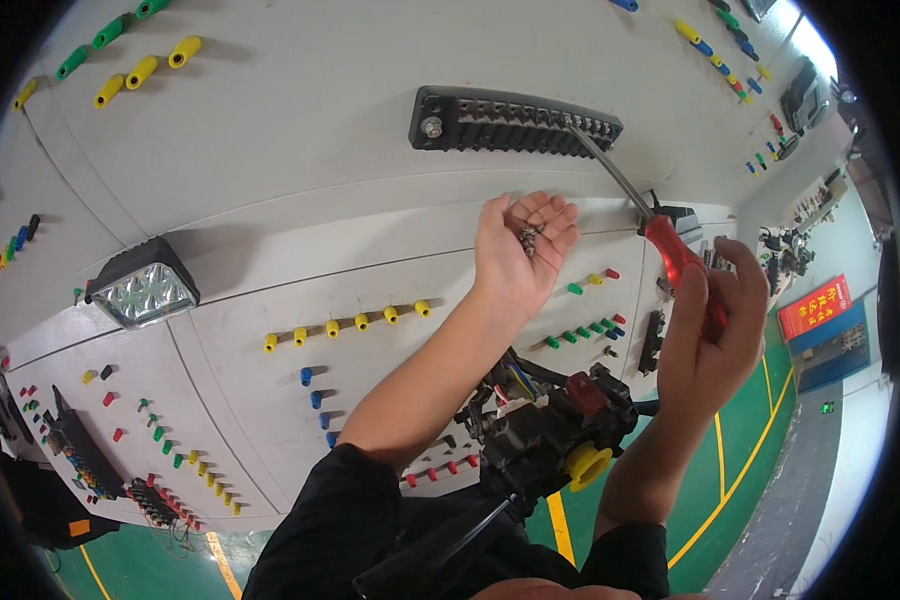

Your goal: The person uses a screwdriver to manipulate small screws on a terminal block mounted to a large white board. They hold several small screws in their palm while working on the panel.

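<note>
My left hand (pixel 506 268) is cupped palm up, its fingers curled around several small metal screws (pixel 529 238) lying in the palm. My right hand (pixel 712 335) grips the red handle of a screwdriver (pixel 675 252). The long shaft slants up and to the left. Its tip meets the right part of a black terminal strip (pixel 515 118), which is fixed to the pale panel (pixel 300 120) and has a row of metal contacts. A bolt head (pixel 431 127) shows at the strip's left end. Whether the tip sits in a screw slot is too small to tell.
A square LED lamp (pixel 145 292) sticks out of the panel at left. Yellow sockets (pixel 362 320) stand in a row below the strip. A black switch assembly (pixel 545 435) with a yellow ring juts out between my forearms. Green floor (pixel 740 420) shows at lower right.
</note>
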A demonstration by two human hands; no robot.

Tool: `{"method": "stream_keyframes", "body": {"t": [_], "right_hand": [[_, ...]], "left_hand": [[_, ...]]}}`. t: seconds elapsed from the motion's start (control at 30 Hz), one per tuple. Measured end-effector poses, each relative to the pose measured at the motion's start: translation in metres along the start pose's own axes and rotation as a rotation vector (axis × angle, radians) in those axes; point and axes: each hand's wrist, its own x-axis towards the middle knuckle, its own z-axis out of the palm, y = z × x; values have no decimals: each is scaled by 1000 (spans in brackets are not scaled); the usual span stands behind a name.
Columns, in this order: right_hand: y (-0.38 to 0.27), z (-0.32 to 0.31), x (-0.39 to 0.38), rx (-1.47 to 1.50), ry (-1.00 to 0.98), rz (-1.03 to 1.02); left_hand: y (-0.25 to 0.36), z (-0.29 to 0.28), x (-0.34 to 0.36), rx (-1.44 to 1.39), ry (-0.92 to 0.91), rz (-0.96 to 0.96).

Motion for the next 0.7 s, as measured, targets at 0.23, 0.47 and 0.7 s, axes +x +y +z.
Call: {"method": "stream_keyframes", "body": {"t": [0.23,0.47,0.7], "right_hand": [[11,5,5,-37,147,-252],[2,0,3,-53,124,-261],[6,4,2,248,136,-255]], "left_hand": [[4,3,0,-30,-59,11],[1,10,-6,-15,26,5],[2,15,-9,4,3,19]]}}
